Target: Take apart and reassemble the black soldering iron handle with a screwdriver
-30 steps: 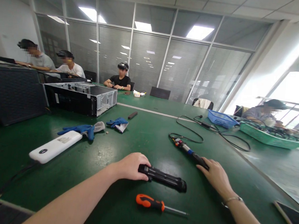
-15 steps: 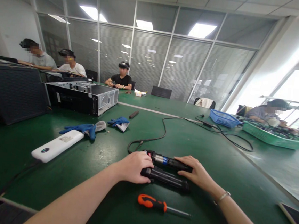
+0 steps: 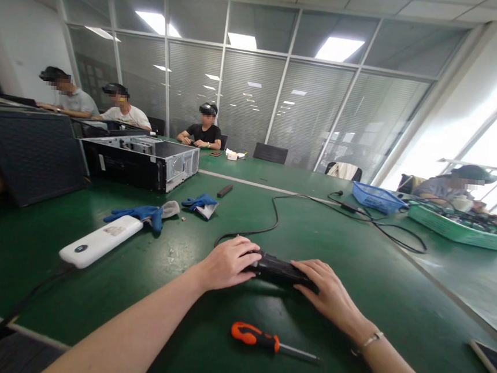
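A long black corded device (image 3: 277, 268) lies across the green table (image 3: 201, 333) in front of me, its casing halves together and its inside covered. I cannot make out what kind of device it is. My left hand (image 3: 229, 264) is closed round its left end, fingers over the top and thumb at the near side. At the other end, my right hand (image 3: 327, 286) grips the casing between fingers and thumb. A black cable (image 3: 277, 212) runs from behind my left hand to the far right. Nearer to me rests an orange and black screwdriver (image 3: 257, 337), its shaft pointing right.
On the left are a white power bank (image 3: 102, 241) with a cable, blue work gloves (image 3: 201, 203) and an open computer case (image 3: 124, 161). A blue basket (image 3: 378, 199) and a green basket (image 3: 458, 228) stand at right. Several people sit round the table.
The loose black half shell has moved from the near side onto the other half, covering the silver and blue inside. Both hands now hold the joined casing.
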Demonstrator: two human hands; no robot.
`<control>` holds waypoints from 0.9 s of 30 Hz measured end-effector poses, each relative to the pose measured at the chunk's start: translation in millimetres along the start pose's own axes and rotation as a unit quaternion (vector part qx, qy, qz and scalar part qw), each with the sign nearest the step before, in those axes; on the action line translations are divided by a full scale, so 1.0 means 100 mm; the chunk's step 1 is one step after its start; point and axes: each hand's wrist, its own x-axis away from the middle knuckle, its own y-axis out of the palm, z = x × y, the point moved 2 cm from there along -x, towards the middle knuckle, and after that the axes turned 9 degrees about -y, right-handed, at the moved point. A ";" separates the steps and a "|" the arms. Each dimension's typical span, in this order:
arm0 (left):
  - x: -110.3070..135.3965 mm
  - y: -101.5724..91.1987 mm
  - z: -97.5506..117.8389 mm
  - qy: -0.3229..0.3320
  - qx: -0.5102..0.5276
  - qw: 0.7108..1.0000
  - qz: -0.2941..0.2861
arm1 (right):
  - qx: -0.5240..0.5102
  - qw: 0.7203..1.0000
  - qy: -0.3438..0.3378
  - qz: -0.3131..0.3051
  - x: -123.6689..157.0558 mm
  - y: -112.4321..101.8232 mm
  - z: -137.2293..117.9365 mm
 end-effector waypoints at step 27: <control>0.05 0.03 -0.06 -0.085 0.074 0.992 -0.054 | -0.013 0.998 0.059 0.001 0.01 0.03 0.02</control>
